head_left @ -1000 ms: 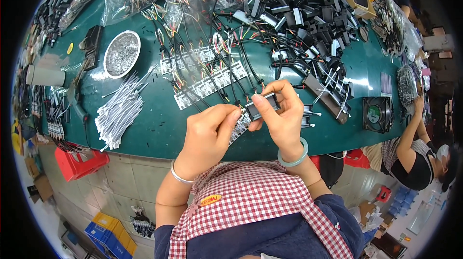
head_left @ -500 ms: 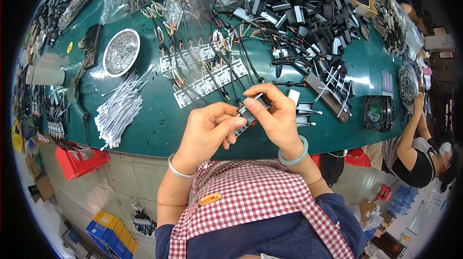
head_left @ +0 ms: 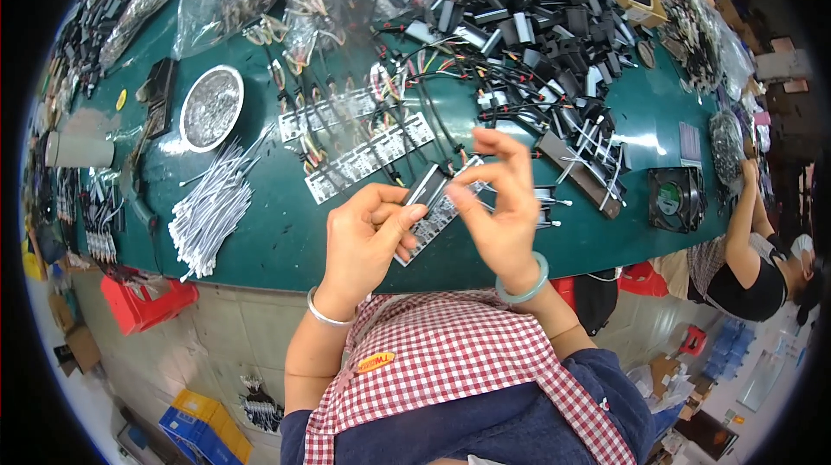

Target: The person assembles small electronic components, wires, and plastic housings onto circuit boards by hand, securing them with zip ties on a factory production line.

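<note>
My left hand is closed on a black plastic casing, its thumb pressing from above. Beneath the casing lies a strip of white-and-black circuit boards, slanting up to the right. At the strip's upper end is my right hand, its fingers apart and bent. Its thumb and index tips come close to the casing's end and the boards; whether they touch is unclear. Beyond my hands, two more circuit-board strips, a nearer one and a farther one, lie on the table with coloured wires and black cables attached.
A large heap of black casings covers the far right of the green table. White cable ties and a white bowl are on the left. A brown block and a black fan stand right. Another person works there.
My right hand has loosened from the casing, its fingers spreading. The casing is tilted more, and more of the board strip beneath it shows. My left hand keeps its hold.
</note>
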Action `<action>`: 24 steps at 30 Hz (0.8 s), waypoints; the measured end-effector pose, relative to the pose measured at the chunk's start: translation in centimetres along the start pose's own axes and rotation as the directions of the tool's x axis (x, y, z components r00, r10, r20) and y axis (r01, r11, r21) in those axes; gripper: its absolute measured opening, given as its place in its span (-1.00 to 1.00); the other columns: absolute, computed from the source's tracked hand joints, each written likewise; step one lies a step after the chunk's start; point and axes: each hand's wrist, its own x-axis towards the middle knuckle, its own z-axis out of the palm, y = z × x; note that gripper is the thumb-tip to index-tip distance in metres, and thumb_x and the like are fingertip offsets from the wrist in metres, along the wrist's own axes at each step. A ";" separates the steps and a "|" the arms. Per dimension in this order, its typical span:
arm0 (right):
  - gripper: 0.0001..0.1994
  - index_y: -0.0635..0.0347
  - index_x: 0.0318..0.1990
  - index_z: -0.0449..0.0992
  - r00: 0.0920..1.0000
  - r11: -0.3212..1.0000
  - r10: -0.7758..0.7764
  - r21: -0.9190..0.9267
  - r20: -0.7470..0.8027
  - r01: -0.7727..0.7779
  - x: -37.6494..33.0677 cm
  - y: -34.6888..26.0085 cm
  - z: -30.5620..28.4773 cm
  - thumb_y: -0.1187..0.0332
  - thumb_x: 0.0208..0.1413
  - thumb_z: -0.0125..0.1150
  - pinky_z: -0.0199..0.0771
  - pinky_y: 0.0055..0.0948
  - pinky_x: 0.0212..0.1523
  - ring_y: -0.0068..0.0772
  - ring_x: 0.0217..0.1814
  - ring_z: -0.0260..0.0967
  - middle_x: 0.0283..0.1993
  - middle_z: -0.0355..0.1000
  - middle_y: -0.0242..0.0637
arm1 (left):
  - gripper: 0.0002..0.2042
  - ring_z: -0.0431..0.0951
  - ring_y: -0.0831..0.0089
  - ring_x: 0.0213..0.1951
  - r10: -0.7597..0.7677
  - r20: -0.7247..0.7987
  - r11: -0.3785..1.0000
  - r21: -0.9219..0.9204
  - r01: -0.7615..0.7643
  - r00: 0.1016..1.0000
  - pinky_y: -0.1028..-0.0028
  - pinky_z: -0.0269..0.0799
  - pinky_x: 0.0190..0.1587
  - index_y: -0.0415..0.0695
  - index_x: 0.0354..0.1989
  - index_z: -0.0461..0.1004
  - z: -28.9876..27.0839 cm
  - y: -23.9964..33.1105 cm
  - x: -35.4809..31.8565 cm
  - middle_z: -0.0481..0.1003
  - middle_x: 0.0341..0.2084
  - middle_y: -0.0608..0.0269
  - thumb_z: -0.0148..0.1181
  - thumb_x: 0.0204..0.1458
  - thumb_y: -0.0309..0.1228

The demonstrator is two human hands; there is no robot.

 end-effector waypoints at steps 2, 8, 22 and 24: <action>-0.86 0.21 -0.36 0.61 0.994 0.998 0.040 0.035 0.102 -0.044 -0.4 -0.1 -0.2 0.48 -0.13 0.43 0.33 -0.29 0.13 -0.21 0.16 0.30 0.23 0.29 -0.11 | -0.82 0.49 0.65 -0.62 0.028 0.079 0.999 0.025 -0.030 0.996 0.63 0.42 -0.60 -0.36 -0.24 0.49 0.5 -0.2 0.3 0.57 -0.58 0.22 0.28 0.08 -0.49; -0.95 0.31 -0.39 0.54 0.978 0.854 0.156 0.478 0.141 -0.206 -1.4 1.2 1.5 0.57 -0.03 0.30 0.17 -0.25 0.27 -0.16 0.33 0.19 0.25 0.28 -0.05 | -0.89 0.53 0.60 -0.56 0.099 -0.001 0.988 0.122 -0.099 0.995 0.63 0.47 -0.52 -0.36 -0.24 0.43 0.9 -0.8 0.1 0.56 -0.55 0.22 0.18 0.13 -0.58; -0.88 0.34 -0.21 0.40 0.783 0.879 -0.426 -0.411 -0.454 0.241 1.5 0.1 -14.5 0.69 0.13 0.08 0.55 -0.47 -0.22 -0.29 -0.22 0.56 -0.06 0.39 -0.07 | -0.77 0.54 0.57 -0.34 0.333 -0.063 0.859 0.431 -0.276 0.941 0.58 0.45 -0.30 -0.30 -0.07 0.49 -2.4 -0.9 -0.1 0.56 -0.34 0.22 0.20 0.08 -0.59; -0.81 0.35 -0.21 0.44 0.766 0.706 -0.560 -0.666 -0.317 0.240 1.8 1.0 -17.1 0.74 0.02 0.18 0.56 -0.41 -0.22 -0.24 -0.20 0.54 -0.13 0.46 -0.09 | -0.78 0.54 0.53 -0.34 0.436 -0.199 0.731 0.647 -0.216 0.878 0.54 0.43 -0.34 -0.27 -0.06 0.50 -6.5 -2.0 -0.2 0.57 -0.34 0.18 0.19 0.10 -0.57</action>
